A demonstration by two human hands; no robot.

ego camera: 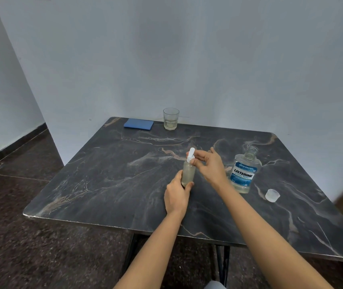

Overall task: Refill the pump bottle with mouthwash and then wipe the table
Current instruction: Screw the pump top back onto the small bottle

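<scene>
Dark marble table (108, 184) bears upright clear pump bottle (188, 173), pale liquid inside.

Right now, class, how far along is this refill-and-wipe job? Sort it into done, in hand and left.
Done: the pump bottle holds pale liquid, and the Listerine bottle stands uncapped and nearly empty, its cap lying beside it.
In hand: the left hand steadies the pump bottle while the right hand grips the white pump head.
Left: probably recapping, then wiping; the blue cloth lies untouched.
</scene>
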